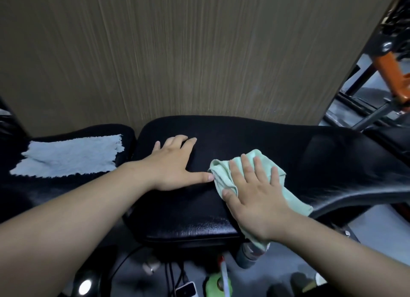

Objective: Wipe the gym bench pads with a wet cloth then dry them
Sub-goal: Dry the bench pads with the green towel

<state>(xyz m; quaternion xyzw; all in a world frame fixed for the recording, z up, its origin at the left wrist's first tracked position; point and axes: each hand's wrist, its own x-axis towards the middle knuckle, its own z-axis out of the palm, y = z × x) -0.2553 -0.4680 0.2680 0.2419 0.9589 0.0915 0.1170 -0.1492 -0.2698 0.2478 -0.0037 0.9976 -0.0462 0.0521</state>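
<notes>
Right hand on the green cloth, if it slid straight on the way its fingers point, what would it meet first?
The right hand would cross bare bench pad beyond the green cloth, then likely meet the brown wall panel. The left hand lies aside. Depth to the wall is unclear.

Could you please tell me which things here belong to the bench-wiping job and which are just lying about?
Job: green cloth under right hand; black bench pad, left hand flat on it; pale cloth on the left pad.
Lying about: floor cables; grey bottle; orange frame.
</notes>
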